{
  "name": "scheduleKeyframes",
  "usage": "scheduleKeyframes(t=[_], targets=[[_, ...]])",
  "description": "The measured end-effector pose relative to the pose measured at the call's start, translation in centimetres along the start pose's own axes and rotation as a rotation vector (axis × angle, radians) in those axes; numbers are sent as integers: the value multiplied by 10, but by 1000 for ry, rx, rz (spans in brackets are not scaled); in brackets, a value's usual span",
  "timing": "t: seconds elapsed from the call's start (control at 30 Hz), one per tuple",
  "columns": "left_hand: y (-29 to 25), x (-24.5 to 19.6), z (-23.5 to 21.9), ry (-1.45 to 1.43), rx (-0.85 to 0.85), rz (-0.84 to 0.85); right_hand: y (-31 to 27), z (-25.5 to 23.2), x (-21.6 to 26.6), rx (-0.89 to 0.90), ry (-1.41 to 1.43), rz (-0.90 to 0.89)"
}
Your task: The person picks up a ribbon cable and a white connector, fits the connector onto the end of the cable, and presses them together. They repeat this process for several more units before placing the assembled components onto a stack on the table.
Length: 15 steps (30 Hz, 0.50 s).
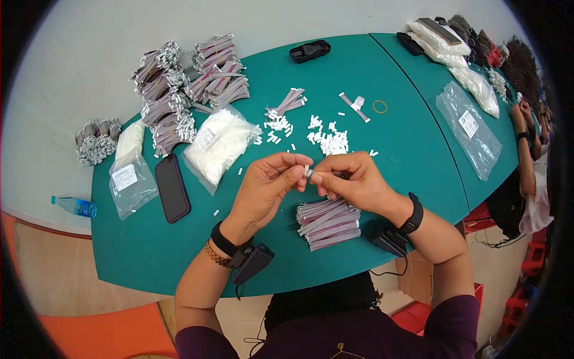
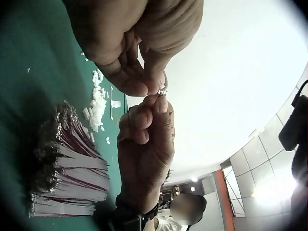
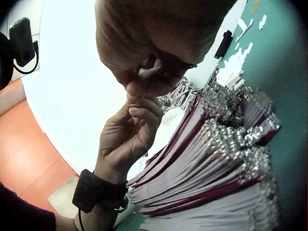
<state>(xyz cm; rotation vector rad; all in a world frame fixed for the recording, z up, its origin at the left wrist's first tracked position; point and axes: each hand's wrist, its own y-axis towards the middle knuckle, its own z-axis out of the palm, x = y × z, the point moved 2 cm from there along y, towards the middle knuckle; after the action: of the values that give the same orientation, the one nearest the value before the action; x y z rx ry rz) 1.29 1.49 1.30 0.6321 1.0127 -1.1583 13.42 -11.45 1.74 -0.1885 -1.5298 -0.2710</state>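
Note:
Both hands meet above the green table. The left hand [image 1: 263, 188] [image 2: 137, 38] and the right hand [image 1: 362, 185] [image 3: 161, 41] pinch a small white connector piece [image 1: 308, 171] between thumbs and fingertips. Small metal pins [image 2: 162, 92] show at the fingertips in the left wrist view; in the right wrist view the fingers hide the piece. Below the hands lies a stack of grey and dark-red flat cables [image 1: 329, 226] [image 2: 72, 180] [image 3: 187, 178] with metallic ends. Loose white pieces [image 1: 333, 143] [image 2: 97, 103] [image 3: 232, 70] are heaped beyond the fingertips.
Cable bundles [image 1: 170, 113] line the left back edge, near bags of white pieces [image 1: 218, 146] and a dark phone [image 1: 173, 188]. A black case [image 1: 310, 51], rubber band [image 1: 379, 107] and bottle [image 1: 75, 206] are around. Another person's arm [image 1: 526, 155] shows far right.

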Motion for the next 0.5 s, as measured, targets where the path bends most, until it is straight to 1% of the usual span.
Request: scheduleKeyframes(t=[0.5], targets=[[-1, 0, -1, -27, 33, -14, -1, 0, 1, -2, -15, -30]])
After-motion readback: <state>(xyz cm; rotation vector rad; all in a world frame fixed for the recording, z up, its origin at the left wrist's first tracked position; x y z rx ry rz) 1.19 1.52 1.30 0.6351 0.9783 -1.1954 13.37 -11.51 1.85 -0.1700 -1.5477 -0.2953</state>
